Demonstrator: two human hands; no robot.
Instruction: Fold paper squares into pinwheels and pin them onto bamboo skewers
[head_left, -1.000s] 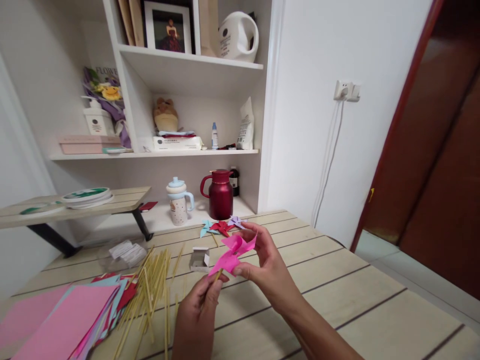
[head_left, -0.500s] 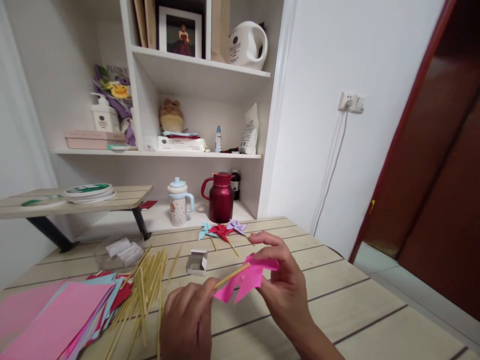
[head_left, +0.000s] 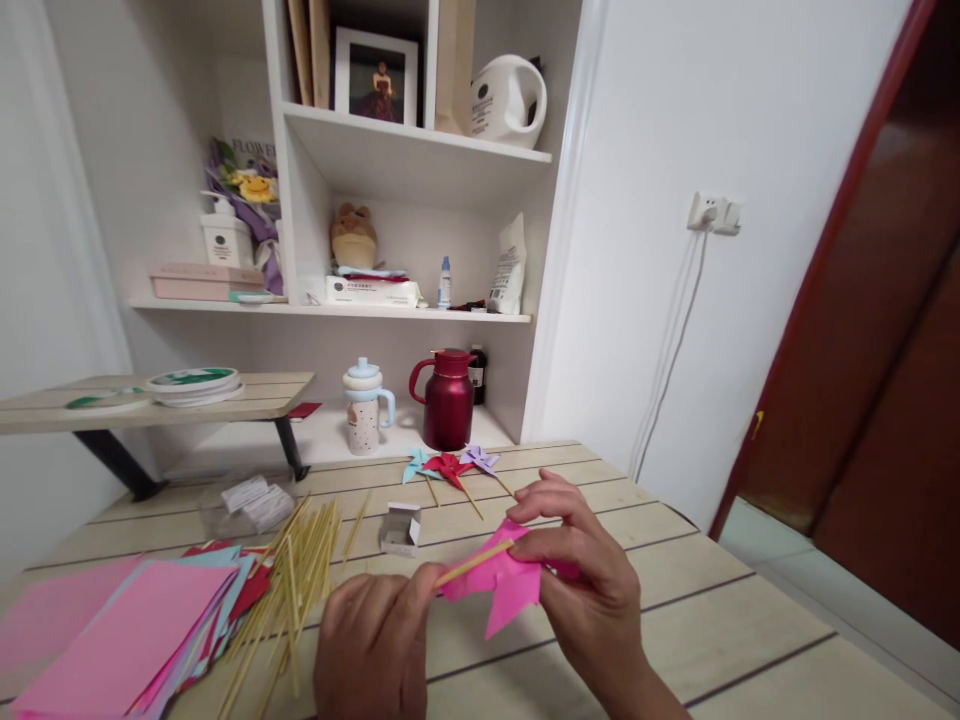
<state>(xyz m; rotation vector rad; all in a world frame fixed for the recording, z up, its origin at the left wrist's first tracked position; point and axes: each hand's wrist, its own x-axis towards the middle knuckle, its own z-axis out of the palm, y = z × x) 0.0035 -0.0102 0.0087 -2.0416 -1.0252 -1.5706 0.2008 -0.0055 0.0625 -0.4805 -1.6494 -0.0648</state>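
A pink paper pinwheel [head_left: 510,592] is gripped by my right hand [head_left: 589,570], its thumb behind the paper and a finger at the tip of a thin wooden stick [head_left: 474,563]. My left hand [head_left: 379,635] is closed around the other end of that stick, which lies across the pinwheel's face. Whether stick and paper are joined I cannot tell. Beyond my hands lie three finished-looking pinwheels on sticks: a light blue one [head_left: 418,466], a red one [head_left: 448,468] and a purple one [head_left: 480,459]. A small open white box [head_left: 400,529] sits nearer.
Loose wooden sticks [head_left: 300,570] are heaped left of my left hand, beside stacked coloured paper [head_left: 135,630]. Behind them stands a clear container [head_left: 251,503] with white packets. A raised wooden stand [head_left: 262,390], a cup [head_left: 364,410] and a red jug [head_left: 448,400] line the back.
My right hand's finger has come down onto the stick's tip, and the pinwheel has tilted. My left hand keeps its hold on the stick. The view has shifted slightly.
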